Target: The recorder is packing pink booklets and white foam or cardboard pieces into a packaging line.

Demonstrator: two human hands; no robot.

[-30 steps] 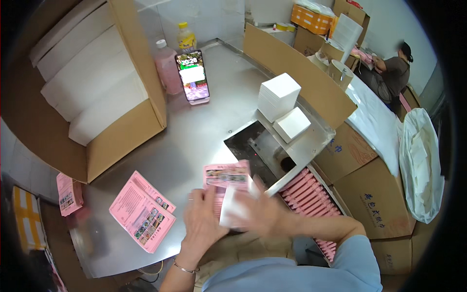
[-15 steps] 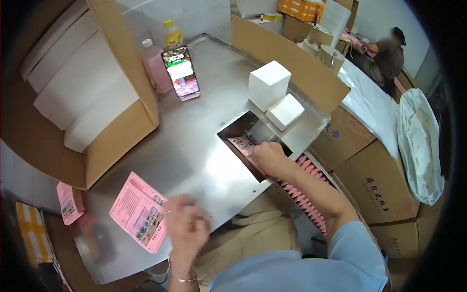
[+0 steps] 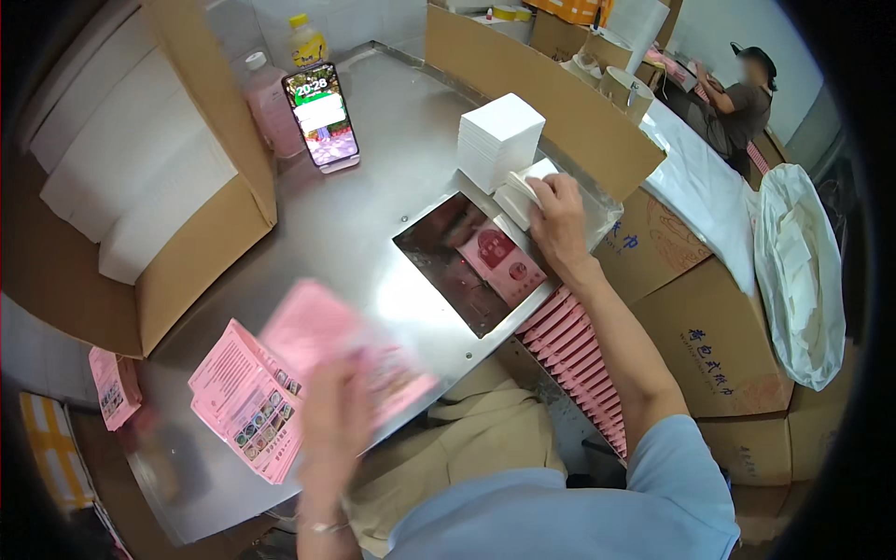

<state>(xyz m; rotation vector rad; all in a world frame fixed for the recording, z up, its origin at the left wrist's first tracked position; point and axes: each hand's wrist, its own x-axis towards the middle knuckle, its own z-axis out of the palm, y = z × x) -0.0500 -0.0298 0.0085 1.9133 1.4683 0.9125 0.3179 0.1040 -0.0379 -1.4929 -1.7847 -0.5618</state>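
Note:
My left hand [image 3: 336, 411], smeared by motion, grips a pink printed sheet [image 3: 313, 327] above the steel table [image 3: 345, 243]. Beside it lies a stack of similar pink sheets [image 3: 245, 406]. My right hand [image 3: 560, 224] pinches white folded paper napkins [image 3: 523, 187] at the short napkin stack, their edge tilted up. Just behind stands a taller stack of white napkins [image 3: 499, 140]. In the rectangular opening [image 3: 425, 247] of the table sits a pink printed packet [image 3: 504, 264], touched by neither hand.
A row of pink packets [image 3: 579, 364] fills a channel below the table's right edge. An open carton [image 3: 201, 271] of white bundles stands left. A phone [image 3: 322, 117] leans near bottles [image 3: 273, 107]. Cartons [image 3: 691, 345] are stacked right; a person [image 3: 737, 103] sits far back.
My right hand has left the opening and moved up to the short napkin stack, taking hold of napkins. My left hand has lifted a pink sheet off its stack. A pink packet now shows in the opening.

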